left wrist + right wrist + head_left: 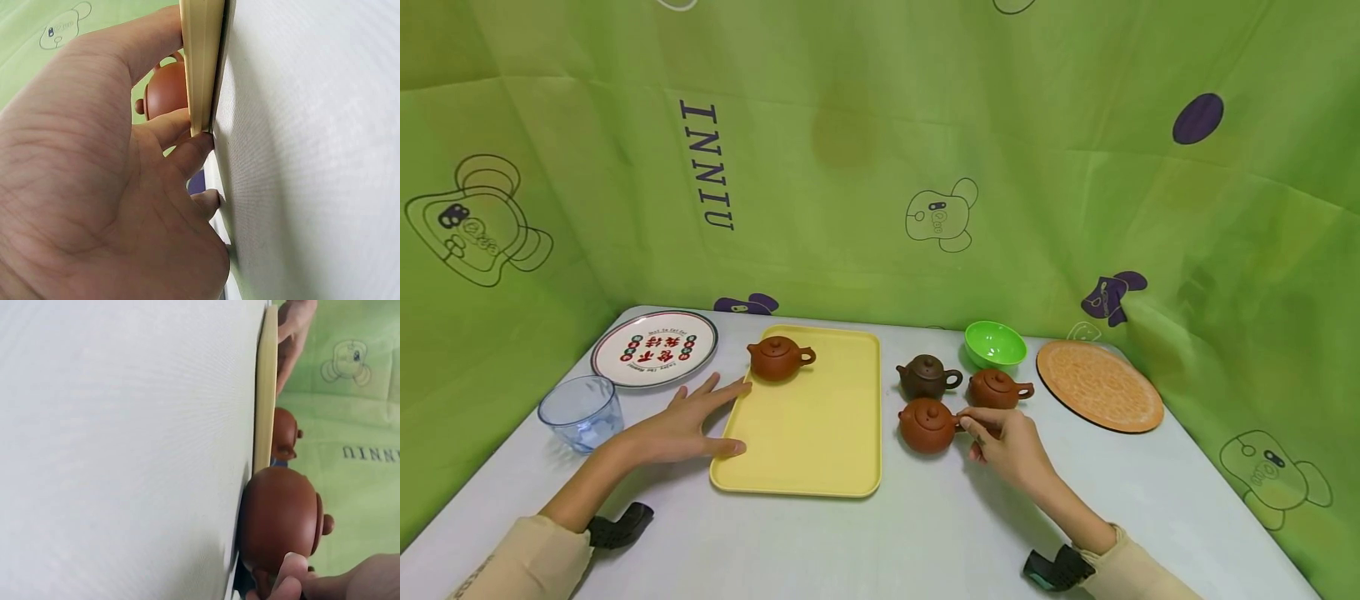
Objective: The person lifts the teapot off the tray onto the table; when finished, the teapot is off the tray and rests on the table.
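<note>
A yellow tray [808, 433] lies on the table, with a reddish-brown teapot [777, 359] on its far left part. My left hand [681, 429] is spread along the tray's left edge, its thumb and fingers touching the rim. To the right of the tray, my right hand [1011, 446] pinches the handle of another reddish-brown teapot [927, 427]. In the right wrist view this teapot [278, 515] appears to rest on the table. Right behind it stand a dark brown teapot [927, 379] and a third reddish-brown teapot [995, 389].
A bright green bowl [995, 345] stands behind the teapots, and a round orange-tan mat [1101, 385] lies at the right. On the left are a white plate with red lettering [655, 348] and a clear blue glass bowl [582, 412]. Green cloth [850, 167] surrounds the table.
</note>
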`<state>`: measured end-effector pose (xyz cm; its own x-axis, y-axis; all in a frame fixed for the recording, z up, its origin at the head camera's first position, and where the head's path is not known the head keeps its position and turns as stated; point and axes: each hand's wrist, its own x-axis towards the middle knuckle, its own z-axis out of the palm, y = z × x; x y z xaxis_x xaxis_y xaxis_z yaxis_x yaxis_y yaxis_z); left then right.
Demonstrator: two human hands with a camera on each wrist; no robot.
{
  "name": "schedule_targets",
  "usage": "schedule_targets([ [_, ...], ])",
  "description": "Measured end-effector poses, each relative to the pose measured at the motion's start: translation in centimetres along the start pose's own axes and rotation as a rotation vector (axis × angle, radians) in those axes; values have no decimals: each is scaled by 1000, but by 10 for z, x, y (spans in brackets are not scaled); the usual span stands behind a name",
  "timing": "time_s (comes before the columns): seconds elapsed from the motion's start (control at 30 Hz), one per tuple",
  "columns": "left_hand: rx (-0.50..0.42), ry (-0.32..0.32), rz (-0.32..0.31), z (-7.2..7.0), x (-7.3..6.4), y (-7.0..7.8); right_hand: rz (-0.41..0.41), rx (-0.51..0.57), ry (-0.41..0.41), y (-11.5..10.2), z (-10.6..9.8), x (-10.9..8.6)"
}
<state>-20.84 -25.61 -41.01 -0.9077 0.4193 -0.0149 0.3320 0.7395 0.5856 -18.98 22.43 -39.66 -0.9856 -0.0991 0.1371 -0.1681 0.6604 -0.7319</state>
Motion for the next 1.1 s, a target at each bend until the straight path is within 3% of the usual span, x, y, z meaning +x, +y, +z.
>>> schedule_targets([
  [0.8, 4, 5, 2, 1, -1, 1, -25, -11, -38, 2, -2, 1],
  [1.1, -1, 5, 3, 0, -1, 1, -87, -67, 73, -3, -6, 5],
])
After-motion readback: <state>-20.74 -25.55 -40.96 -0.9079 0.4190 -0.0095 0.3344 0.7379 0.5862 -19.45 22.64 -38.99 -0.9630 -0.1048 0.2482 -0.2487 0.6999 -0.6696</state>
